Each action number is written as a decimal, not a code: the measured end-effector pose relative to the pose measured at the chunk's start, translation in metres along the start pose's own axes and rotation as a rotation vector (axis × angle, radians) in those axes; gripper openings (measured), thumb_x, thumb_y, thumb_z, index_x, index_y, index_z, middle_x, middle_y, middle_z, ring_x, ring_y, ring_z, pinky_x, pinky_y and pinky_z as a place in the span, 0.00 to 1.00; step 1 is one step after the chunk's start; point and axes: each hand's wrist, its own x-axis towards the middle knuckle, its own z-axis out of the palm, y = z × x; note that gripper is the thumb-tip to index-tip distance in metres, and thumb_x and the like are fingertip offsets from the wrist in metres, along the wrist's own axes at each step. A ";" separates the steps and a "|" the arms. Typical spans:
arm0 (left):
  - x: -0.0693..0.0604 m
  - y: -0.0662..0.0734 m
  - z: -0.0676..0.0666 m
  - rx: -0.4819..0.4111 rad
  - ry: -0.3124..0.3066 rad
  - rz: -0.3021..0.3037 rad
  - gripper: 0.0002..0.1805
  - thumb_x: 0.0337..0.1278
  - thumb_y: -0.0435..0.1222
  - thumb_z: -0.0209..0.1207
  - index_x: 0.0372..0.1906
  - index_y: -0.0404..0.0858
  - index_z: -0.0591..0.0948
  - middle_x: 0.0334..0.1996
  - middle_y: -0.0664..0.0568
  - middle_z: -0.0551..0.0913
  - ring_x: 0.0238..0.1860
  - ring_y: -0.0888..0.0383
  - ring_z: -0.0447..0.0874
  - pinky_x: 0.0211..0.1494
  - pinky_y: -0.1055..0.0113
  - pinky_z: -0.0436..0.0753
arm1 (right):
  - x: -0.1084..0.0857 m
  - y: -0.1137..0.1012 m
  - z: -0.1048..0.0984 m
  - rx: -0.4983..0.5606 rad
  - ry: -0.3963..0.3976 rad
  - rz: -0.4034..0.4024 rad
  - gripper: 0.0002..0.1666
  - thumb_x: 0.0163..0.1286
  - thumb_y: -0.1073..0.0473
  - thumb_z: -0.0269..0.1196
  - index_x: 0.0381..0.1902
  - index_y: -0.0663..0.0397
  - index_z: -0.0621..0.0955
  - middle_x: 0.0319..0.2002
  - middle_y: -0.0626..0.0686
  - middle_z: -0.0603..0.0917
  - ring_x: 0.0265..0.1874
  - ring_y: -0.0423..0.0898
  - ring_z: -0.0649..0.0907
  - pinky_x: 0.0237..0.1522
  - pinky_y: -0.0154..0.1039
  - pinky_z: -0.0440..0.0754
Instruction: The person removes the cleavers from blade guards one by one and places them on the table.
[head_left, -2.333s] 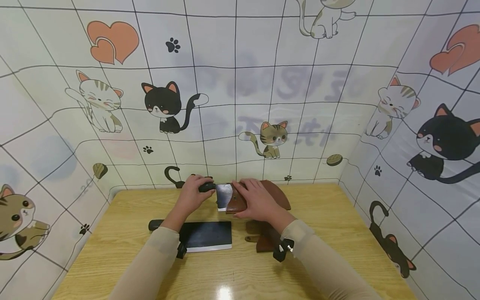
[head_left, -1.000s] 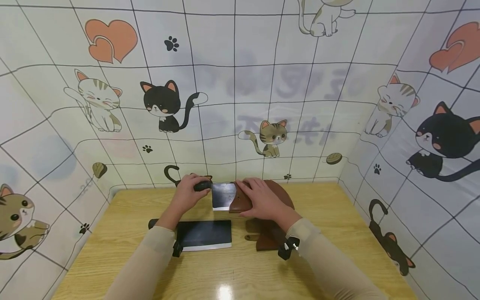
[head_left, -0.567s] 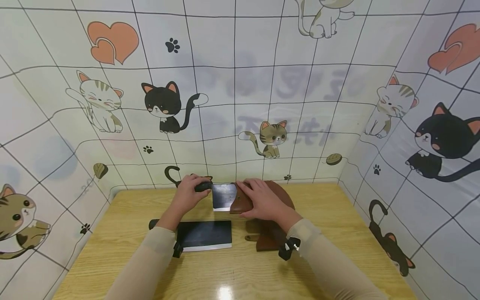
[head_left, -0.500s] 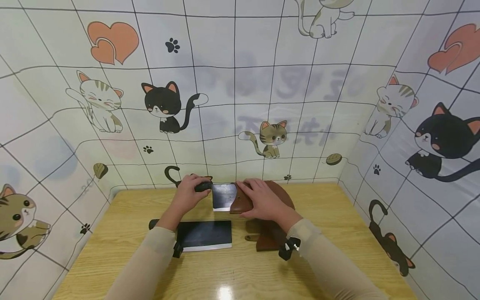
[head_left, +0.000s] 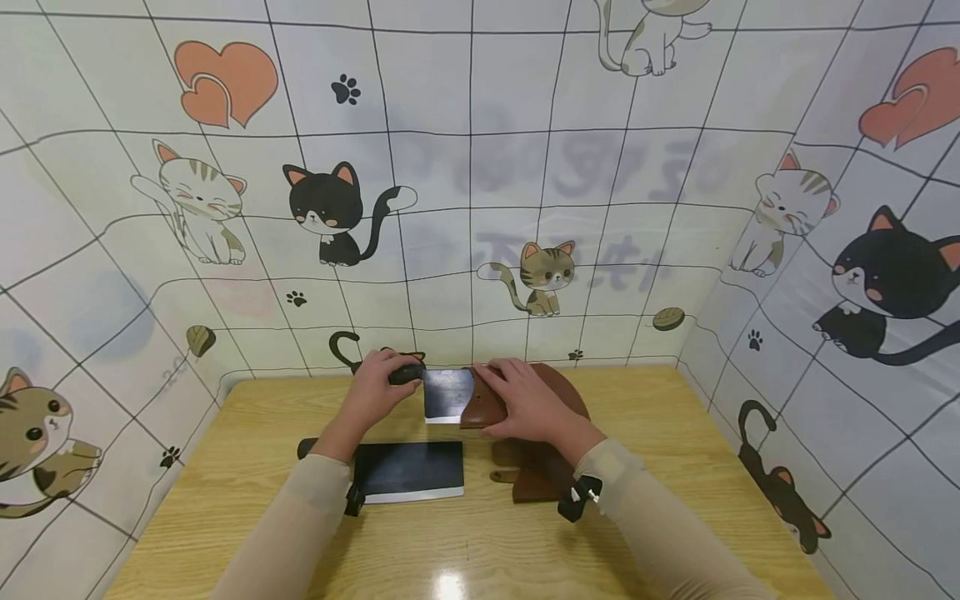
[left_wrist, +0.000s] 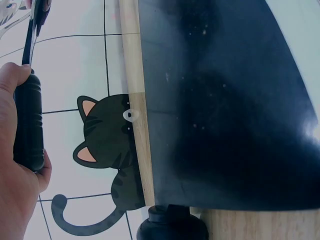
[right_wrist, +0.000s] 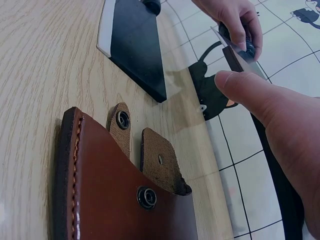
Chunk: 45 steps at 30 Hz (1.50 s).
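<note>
My left hand (head_left: 373, 385) grips the black handle of a cleaver (head_left: 447, 395) near the back wall. The far part of its blade is hidden inside a brown leather sheath (head_left: 561, 388). My right hand (head_left: 525, 404) holds that sheath, with the thumb on one face in the right wrist view. Between the left hand and the sheath's mouth a stretch of bare blade shows. A second cleaver (head_left: 411, 471) lies on the table below my left forearm, its blade large in the left wrist view. A second leather sheath (right_wrist: 120, 200), its snap straps undone, lies under my right forearm.
The wooden table (head_left: 465, 550) carries both cleavers and sheaths. A wall covering (head_left: 450, 292) with printed cats and grid lines rises right behind the hands and along both sides. The second cleaver's pale cutting edge faces the front of the table.
Since the earliest frame, my left hand has drawn the cleaver slightly left and the sheath has shifted slightly right, so more blade shows. Over the last second both hands have stayed almost still.
</note>
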 end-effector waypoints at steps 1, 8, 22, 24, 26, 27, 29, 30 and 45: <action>0.000 0.000 0.000 -0.002 0.000 0.001 0.18 0.65 0.39 0.78 0.58 0.44 0.92 0.51 0.44 0.87 0.51 0.42 0.80 0.49 0.41 0.85 | 0.000 0.000 0.000 0.000 0.003 -0.002 0.71 0.58 0.29 0.83 0.90 0.44 0.62 0.77 0.56 0.70 0.76 0.58 0.68 0.77 0.62 0.68; -0.001 -0.008 -0.003 -0.002 -0.011 -0.014 0.19 0.67 0.41 0.77 0.59 0.43 0.91 0.51 0.45 0.87 0.52 0.42 0.79 0.51 0.43 0.84 | -0.002 0.006 0.000 0.001 0.010 -0.012 0.72 0.58 0.28 0.82 0.90 0.45 0.62 0.77 0.57 0.70 0.77 0.58 0.69 0.77 0.62 0.68; -0.008 -0.022 -0.011 -0.015 -0.040 -0.057 0.19 0.68 0.40 0.77 0.60 0.43 0.91 0.59 0.42 0.86 0.59 0.38 0.81 0.55 0.39 0.84 | -0.011 0.014 -0.004 0.042 -0.044 -0.012 0.75 0.57 0.27 0.82 0.91 0.49 0.60 0.81 0.58 0.66 0.80 0.60 0.65 0.78 0.65 0.66; -0.008 -0.022 -0.011 -0.014 -0.042 -0.057 0.19 0.68 0.40 0.77 0.61 0.43 0.90 0.61 0.42 0.86 0.60 0.38 0.80 0.56 0.39 0.84 | -0.011 0.014 -0.004 0.040 -0.049 -0.007 0.75 0.58 0.26 0.82 0.91 0.48 0.59 0.82 0.57 0.66 0.80 0.59 0.65 0.79 0.64 0.65; -0.009 -0.022 -0.011 -0.011 -0.036 -0.052 0.19 0.68 0.40 0.77 0.61 0.43 0.91 0.61 0.42 0.86 0.60 0.38 0.80 0.55 0.39 0.84 | -0.011 0.014 -0.003 0.041 -0.046 -0.007 0.75 0.58 0.26 0.82 0.91 0.48 0.59 0.82 0.57 0.66 0.80 0.59 0.65 0.79 0.64 0.65; -0.009 -0.022 -0.011 -0.006 -0.033 -0.049 0.20 0.68 0.40 0.77 0.61 0.43 0.91 0.62 0.43 0.86 0.60 0.39 0.80 0.55 0.39 0.84 | -0.011 0.014 -0.003 0.041 -0.042 -0.008 0.74 0.58 0.26 0.82 0.91 0.48 0.59 0.81 0.57 0.66 0.80 0.59 0.66 0.79 0.64 0.66; -0.009 -0.021 -0.011 0.013 -0.023 -0.043 0.20 0.68 0.41 0.77 0.61 0.43 0.91 0.62 0.43 0.87 0.59 0.39 0.81 0.56 0.39 0.83 | -0.010 0.014 -0.003 0.042 -0.034 -0.009 0.74 0.58 0.27 0.82 0.90 0.49 0.60 0.81 0.57 0.66 0.79 0.59 0.66 0.79 0.64 0.66; -0.009 -0.020 -0.011 0.027 -0.018 -0.039 0.20 0.68 0.41 0.77 0.61 0.44 0.91 0.61 0.44 0.87 0.59 0.40 0.81 0.56 0.38 0.82 | -0.011 0.014 -0.003 0.040 -0.029 -0.011 0.74 0.58 0.27 0.82 0.90 0.50 0.60 0.81 0.57 0.67 0.79 0.59 0.66 0.79 0.64 0.66; -0.008 -0.014 -0.014 0.001 0.001 -0.050 0.22 0.67 0.37 0.77 0.63 0.38 0.90 0.62 0.39 0.87 0.62 0.36 0.81 0.61 0.36 0.81 | -0.009 0.014 -0.007 0.057 -0.003 -0.023 0.72 0.58 0.29 0.83 0.89 0.52 0.63 0.81 0.57 0.68 0.78 0.59 0.67 0.78 0.65 0.66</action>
